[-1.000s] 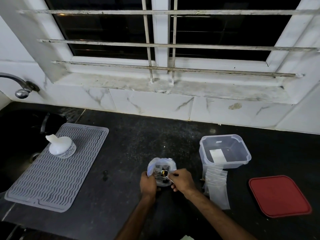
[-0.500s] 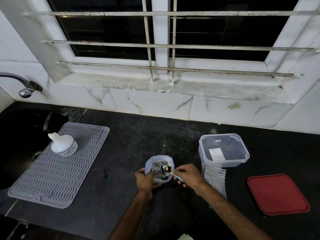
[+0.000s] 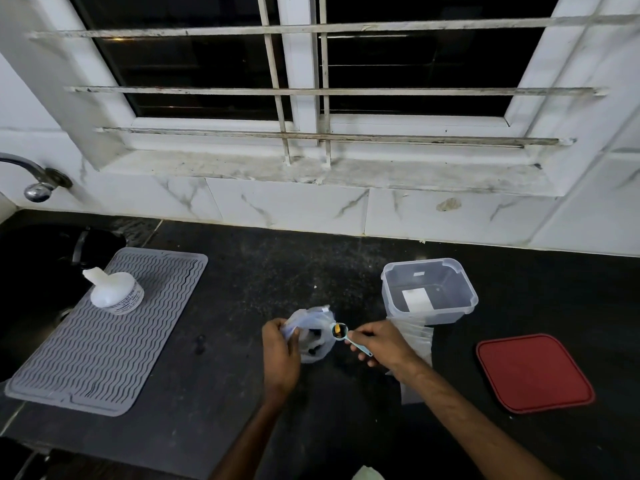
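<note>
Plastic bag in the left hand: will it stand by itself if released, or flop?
Probably flops: the plastic bag is thin, crumpled film, its mouth held up by the left hand. Likely light, with few dark pieces inside.

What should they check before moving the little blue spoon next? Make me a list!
1. Left hand grips the bag: ok.
2. Bag mouth wide open: cannot tell.
3. Right hand pinches the spoon by its handle: ok.
4. Spoon bowl holds yellow and dark bits, level at the bag's right edge: ok.
5. Clear container is open, with the red lid lying apart on the counter: ok.
</note>
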Motion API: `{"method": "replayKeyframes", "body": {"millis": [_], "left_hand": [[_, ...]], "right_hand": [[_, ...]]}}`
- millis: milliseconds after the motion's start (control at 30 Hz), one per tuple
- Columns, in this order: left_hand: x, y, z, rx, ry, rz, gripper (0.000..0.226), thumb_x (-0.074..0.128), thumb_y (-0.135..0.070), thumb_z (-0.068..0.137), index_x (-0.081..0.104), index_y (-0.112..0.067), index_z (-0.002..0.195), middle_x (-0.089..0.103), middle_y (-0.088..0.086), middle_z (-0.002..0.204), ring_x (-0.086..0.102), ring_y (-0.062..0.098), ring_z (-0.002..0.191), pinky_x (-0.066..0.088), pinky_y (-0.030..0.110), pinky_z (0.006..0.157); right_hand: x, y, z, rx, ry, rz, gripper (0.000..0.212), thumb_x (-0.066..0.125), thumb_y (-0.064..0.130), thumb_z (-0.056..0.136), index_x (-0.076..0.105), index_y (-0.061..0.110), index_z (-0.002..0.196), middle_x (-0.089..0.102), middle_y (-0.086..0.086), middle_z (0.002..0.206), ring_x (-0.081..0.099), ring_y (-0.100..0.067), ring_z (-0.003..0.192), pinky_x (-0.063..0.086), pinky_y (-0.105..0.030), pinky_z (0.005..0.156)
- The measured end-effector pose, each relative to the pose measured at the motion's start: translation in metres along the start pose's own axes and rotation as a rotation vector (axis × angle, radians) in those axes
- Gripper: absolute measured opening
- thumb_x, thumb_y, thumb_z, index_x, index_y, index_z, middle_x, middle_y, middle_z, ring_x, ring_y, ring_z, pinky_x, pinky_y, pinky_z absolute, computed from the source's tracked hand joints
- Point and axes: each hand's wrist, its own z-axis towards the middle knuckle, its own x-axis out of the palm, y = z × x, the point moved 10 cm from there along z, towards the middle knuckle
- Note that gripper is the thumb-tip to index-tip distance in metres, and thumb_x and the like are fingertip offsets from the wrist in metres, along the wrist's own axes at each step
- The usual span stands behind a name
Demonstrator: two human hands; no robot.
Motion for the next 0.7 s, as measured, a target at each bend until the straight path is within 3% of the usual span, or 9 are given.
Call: {"method": "replayKeyframes", "body": {"millis": [167,233,333,467,533,633,700], "left_hand": [[0.012,-0.018,0.001,0.094,-0.024,0.277,0.038,0.065,-0.001,0.083,0.046,-0.012,0.114,0.038,0.005,0.121,0.047,0.015,0.102,0.046,0.026,0.087],[0.014,-0.02,0.002,0.106,-0.043,0.309,0.045,0.069,-0.006,0.08,0.045,-0.01,0.119,0.038,0.007,0.123,0.045,0.02,0.109,0.047,0.03,0.088],[0.018,-0.021,0.001,0.088,-0.039,0.359,0.069,0.079,-0.021,0.072,0.042,-0.008,0.129,0.038,0.012,0.133,0.041,0.03,0.123,0.044,0.047,0.1],[0.032,-0.02,-0.006,0.085,0.054,0.473,0.101,0.085,-0.038,0.068,0.026,-0.014,0.146,0.01,0.012,0.158,0.008,0.033,0.148,0.018,0.067,0.112],[0.034,-0.033,-0.015,0.189,0.013,0.54,0.103,0.082,-0.048,0.069,0.025,-0.015,0.147,0.003,0.014,0.162,-0.001,0.035,0.15,0.007,0.066,0.112],[0.045,-0.078,-0.045,0.435,-0.11,0.547,0.081,0.069,-0.055,0.08,0.036,-0.016,0.143,0.023,0.015,0.158,0.02,0.031,0.147,0.015,0.047,0.115],[0.076,-0.092,-0.065,0.427,0.012,0.465,0.064,0.063,-0.054,0.085,0.043,-0.021,0.136,0.048,0.004,0.141,0.046,0.02,0.131,0.037,0.033,0.107]], "right_hand": [[0.001,-0.001,-0.005,0.007,0.031,0.012,0.018,0.063,0.025,0.093,0.074,0.011,0.092,0.071,-0.003,0.08,0.06,-0.007,0.06,0.047,-0.017,0.05],[-0.011,0.003,-0.008,-0.009,0.024,0.015,0.017,0.063,0.026,0.093,0.074,0.013,0.09,0.072,-0.003,0.081,0.061,-0.007,0.062,0.049,-0.018,0.053],[-0.039,0.002,-0.013,-0.024,-0.014,0.028,0.017,0.063,0.025,0.093,0.075,0.013,0.09,0.073,-0.004,0.082,0.062,-0.009,0.065,0.049,-0.019,0.055],[-0.082,-0.009,-0.021,-0.034,-0.069,0.014,0.014,0.065,0.026,0.092,0.074,0.016,0.089,0.074,-0.004,0.083,0.066,-0.01,0.07,0.049,-0.019,0.056],[-0.102,-0.015,-0.024,-0.044,-0.097,0.0,0.013,0.065,0.024,0.092,0.074,0.015,0.089,0.074,-0.004,0.084,0.066,-0.01,0.068,0.049,-0.019,0.054],[-0.122,-0.027,-0.03,-0.04,-0.123,-0.001,0.012,0.066,0.022,0.091,0.074,0.013,0.087,0.074,-0.003,0.081,0.064,-0.011,0.064,0.05,-0.02,0.053],[-0.129,-0.035,-0.034,-0.036,-0.118,-0.014,0.014,0.066,0.023,0.091,0.074,0.014,0.085,0.074,-0.006,0.081,0.063,-0.012,0.062,0.049,-0.022,0.053]]}}
